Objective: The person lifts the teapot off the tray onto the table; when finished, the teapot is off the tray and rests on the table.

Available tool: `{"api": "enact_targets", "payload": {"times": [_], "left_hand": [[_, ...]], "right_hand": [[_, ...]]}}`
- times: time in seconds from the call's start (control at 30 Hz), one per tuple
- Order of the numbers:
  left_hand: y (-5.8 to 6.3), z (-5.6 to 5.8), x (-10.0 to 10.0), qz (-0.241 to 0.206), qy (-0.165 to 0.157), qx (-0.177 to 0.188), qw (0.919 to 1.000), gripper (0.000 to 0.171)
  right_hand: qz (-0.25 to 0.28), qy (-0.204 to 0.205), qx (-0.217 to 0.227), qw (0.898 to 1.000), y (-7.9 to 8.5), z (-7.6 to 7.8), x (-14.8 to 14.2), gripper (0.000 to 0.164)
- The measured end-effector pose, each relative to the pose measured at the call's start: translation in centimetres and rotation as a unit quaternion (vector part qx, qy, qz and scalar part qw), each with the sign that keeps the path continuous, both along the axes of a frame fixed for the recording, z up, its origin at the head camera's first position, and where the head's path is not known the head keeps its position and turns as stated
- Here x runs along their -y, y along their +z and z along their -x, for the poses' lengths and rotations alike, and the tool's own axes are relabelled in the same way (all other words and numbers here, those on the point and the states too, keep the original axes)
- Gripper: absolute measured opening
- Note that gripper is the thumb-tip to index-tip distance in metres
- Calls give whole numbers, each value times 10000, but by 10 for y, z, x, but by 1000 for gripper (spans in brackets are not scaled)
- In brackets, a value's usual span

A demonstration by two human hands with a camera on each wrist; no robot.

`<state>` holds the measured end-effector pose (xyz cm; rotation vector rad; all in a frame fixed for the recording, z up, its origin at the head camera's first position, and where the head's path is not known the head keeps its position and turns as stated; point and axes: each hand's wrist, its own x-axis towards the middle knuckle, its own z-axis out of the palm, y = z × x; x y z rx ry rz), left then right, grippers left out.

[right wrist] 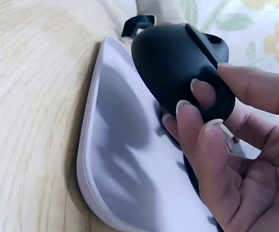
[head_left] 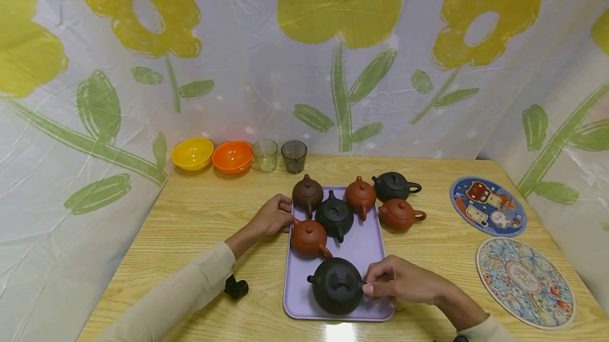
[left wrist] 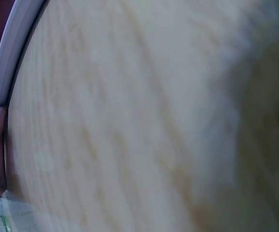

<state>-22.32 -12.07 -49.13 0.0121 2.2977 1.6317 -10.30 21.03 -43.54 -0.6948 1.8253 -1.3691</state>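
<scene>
My right hand (head_left: pixel 404 280) grips the handle of a black teapot (head_left: pixel 337 286). The right wrist view shows this pot tilted above the lilac tray (right wrist: pixel 130 188), its shadow falling on the tray. At the tray's left rim, my left hand (head_left: pixel 273 216) holds the edge with curled fingers; the left wrist view catches only part of them. On the tray stand another black teapot (head_left: pixel 334 216), a dark brown teapot (head_left: pixel 307 193) and two reddish-brown teapots, one at the left (head_left: pixel 308 237) and one at the upper right (head_left: pixel 360 195).
Right of the tray sit a black teapot (head_left: pixel 391 185) and a reddish-brown teapot (head_left: pixel 398 214). Farther right lie two round mats, one blue (head_left: pixel 488 206) and one patterned (head_left: pixel 525 282). A yellow bowl (head_left: pixel 192 154), an orange bowl (head_left: pixel 232 156) and two glasses (head_left: pixel 294 157) line the back.
</scene>
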Motion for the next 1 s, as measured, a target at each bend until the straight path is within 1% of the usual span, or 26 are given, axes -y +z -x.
{"api": "enact_targets", "payload": {"times": [0.27,0.47,0.67,1.0], "left_hand": [[-2,2,0,-32,22,13,10000,43],[-2,1,1,-30,24,20,10000,43],[-1,1,1,-71,28,13,10000,44],[1,0,0,-16,14,5,10000,44]], "right_hand": [[0,144,-47,9999,0,7,-14,23],[-117,53,-37,9999,3,12,-25,23],[-62,35,-48,10000,4,17,-35,25],[15,80,-105,9999,3,28,-59,24]]}}
